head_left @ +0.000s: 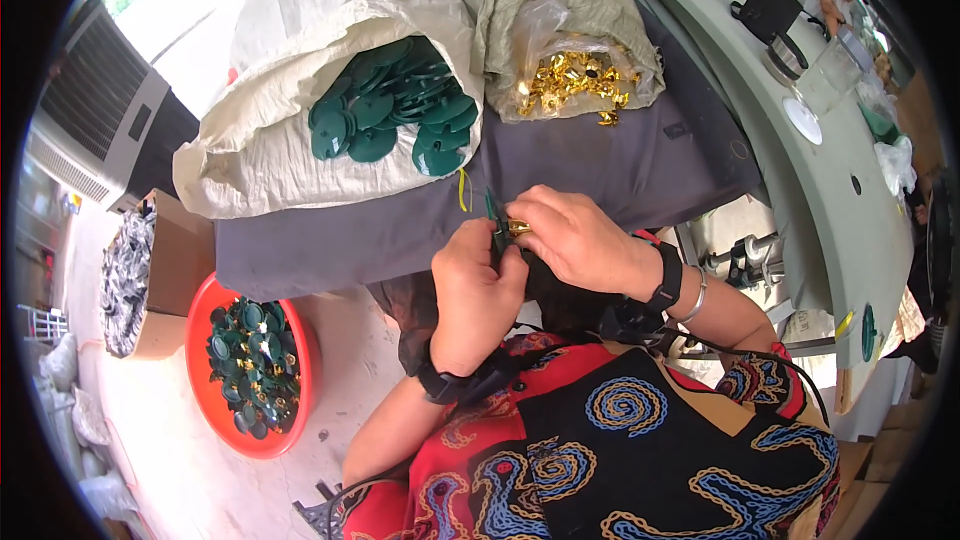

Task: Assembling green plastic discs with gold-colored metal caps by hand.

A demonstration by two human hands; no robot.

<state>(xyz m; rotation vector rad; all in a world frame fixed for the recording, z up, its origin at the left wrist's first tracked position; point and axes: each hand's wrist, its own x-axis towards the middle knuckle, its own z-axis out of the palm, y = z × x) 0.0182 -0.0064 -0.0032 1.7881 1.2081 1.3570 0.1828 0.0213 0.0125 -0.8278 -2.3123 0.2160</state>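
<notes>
My patterned red-and-black top [625, 460] is nearest, just short of the cloth-covered worktop [620, 165], which I'll take as my landmark. Between my top and that worktop, at its near edge, my two hands meet. My left hand [474, 285] has thumb and fingers closed on a green disc [492, 207], turned nearly edge-on; my right hand [578, 240] pinches a shiny gold piece [517, 227] right up against it, though I can't tell whether the two are joined. Left of the worktop's near corner, a red basin [311, 340] on the floor holds a heap of green discs with gold bits among them. On the worktop, a yellow strip [463, 190] lies beside the mouth of a white sack [275, 185], which spills more green discs [390, 100]; to the right of that, a tan sack [495, 25] opens on loose gold pieces [575, 80]. A cardboard box [180, 285] and a grey slatted machine [100, 100] stand left of the worktop. Past its right end runs a long pale-green table [790, 170], with another person [832, 5] farther off.
</notes>
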